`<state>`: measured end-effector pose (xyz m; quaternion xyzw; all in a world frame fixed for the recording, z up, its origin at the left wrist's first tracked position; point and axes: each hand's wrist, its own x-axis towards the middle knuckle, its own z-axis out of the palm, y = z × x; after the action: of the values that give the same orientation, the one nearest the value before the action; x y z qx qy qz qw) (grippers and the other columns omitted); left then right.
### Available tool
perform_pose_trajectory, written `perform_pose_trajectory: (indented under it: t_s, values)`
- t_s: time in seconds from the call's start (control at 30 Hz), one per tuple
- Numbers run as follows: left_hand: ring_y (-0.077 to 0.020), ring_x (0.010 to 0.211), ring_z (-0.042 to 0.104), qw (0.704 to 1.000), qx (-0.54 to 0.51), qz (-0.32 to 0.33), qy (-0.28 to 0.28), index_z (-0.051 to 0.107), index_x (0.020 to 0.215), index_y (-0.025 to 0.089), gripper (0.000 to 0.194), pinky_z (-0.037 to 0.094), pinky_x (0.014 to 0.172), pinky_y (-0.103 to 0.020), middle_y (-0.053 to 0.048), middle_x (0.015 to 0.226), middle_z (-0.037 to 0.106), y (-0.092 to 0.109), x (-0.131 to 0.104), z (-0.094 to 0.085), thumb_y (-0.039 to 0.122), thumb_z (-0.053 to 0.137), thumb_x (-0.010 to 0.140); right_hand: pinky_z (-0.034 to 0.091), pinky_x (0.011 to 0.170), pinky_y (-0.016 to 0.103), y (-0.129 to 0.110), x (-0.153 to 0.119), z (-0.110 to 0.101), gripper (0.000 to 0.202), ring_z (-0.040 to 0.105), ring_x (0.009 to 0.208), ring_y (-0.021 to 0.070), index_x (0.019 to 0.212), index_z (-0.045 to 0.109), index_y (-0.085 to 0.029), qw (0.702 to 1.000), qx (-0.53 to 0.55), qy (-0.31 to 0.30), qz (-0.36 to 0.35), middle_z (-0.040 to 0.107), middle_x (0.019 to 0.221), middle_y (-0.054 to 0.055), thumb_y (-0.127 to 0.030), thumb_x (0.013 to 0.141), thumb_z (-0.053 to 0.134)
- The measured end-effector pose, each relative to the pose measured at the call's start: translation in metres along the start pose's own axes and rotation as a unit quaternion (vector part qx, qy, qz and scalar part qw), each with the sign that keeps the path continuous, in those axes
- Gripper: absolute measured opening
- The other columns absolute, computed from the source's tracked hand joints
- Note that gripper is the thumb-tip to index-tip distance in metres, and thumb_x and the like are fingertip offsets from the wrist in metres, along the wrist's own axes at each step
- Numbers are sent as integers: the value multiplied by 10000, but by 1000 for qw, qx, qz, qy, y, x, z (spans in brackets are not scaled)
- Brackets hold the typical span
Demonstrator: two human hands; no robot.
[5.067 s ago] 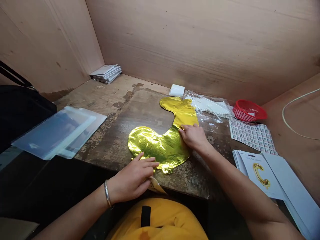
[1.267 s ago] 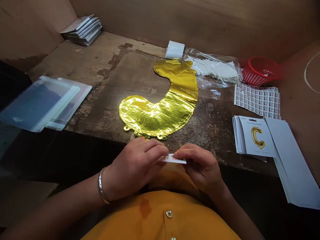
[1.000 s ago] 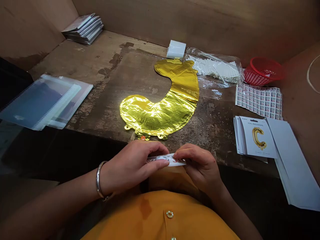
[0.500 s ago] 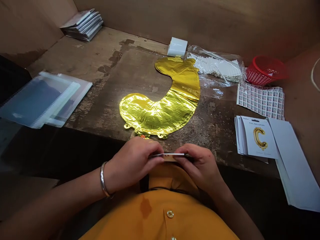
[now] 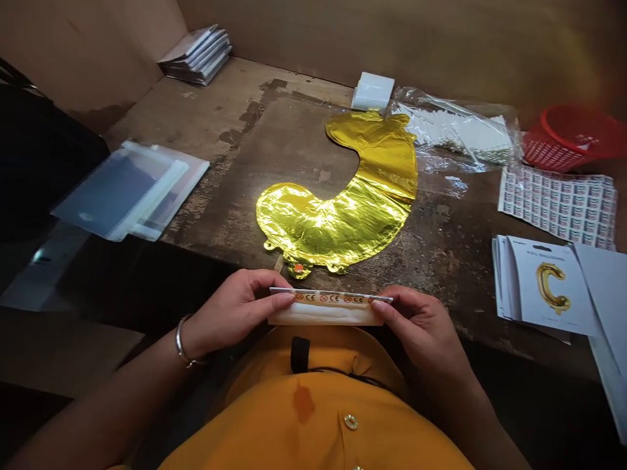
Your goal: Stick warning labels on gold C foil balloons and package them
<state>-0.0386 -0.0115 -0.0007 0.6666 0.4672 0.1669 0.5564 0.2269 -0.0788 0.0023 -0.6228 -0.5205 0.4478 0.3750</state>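
Note:
Between my hands, in front of my body at the table's near edge, is a folded white paper sheet [image 5: 326, 316] with CE marks and warning symbols along its upper part. My left hand [image 5: 240, 303] pinches its left end, thumb on the near side. The right end is gripped by my right hand [image 5: 424, 320] in the same way. Just beyond the paper lies a flat gold foil balloon [image 5: 337, 219], curved like a C, with small tabs and an orange dot [image 5: 298, 268] at its near edge.
On the right are balloon cards [image 5: 548, 287] printed with a C, a sticker sheet [image 5: 558, 205] and a red basket [image 5: 568, 137]. Behind the balloon lie a bag of white sticks [image 5: 455, 130] and a white folded piece [image 5: 373, 91]. Clear pouches [image 5: 122, 189] and stacked packets [image 5: 198, 55] are at left.
My hands have moved apart, and more of the paper shows between them, its printed side now tilted into view. The camera view has shifted, moving the table items rightward in the picture.

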Motion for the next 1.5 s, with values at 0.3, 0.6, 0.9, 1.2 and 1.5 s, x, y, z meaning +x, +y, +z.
perform_pose_trajectory:
  t_s: [0.3, 0.6, 0.9, 1.2, 1.5]
  values:
    - [-122, 631, 578, 999, -5, 19, 36, 639, 735, 152, 330, 473, 574, -203, -5, 683, 649, -14, -7, 1, 402, 517, 913, 377, 516, 218, -1, -3, 6, 238, 481, 586, 117, 666, 635, -182, 999, 20, 4, 25, 551, 622, -5, -360, 821, 663]
    - [-277, 1169, 572, 886, 337, 254, 192, 563, 1217, 220, 345, 271, 1111, -518, -78, 1177, 678, 5, -4, 15, 301, 606, 884, 401, 523, 218, -1, 6, 24, 255, 491, 566, 109, 654, 622, -172, 1000, 15, -24, -6, 561, 604, -7, -358, 828, 638]
    - [-142, 718, 606, 970, 198, 142, -29, 696, 845, 219, 222, 423, 672, -253, 8, 775, 695, 13, 20, 6, 330, 519, 920, 509, 669, 256, -6, 13, 10, 182, 641, 743, 151, 942, 684, -191, 997, -27, -69, -13, 711, 852, 35, -327, 825, 658]
    - [-281, 1031, 617, 890, 376, 201, 162, 651, 1084, 174, 291, 373, 975, -449, -98, 1070, 701, 23, 10, 3, 386, 586, 896, 459, 579, 211, -9, 14, 14, 121, 591, 618, 112, 767, 664, -181, 992, -92, -59, -59, 663, 687, -6, -248, 855, 615]
    - [-144, 695, 619, 961, 230, 133, -76, 704, 859, 206, 180, 433, 681, -269, 11, 754, 699, 35, 24, 23, 284, 548, 904, 495, 651, 204, -9, 13, 15, 44, 622, 702, 111, 869, 656, -204, 984, -116, -93, -99, 682, 788, -12, -228, 869, 619]
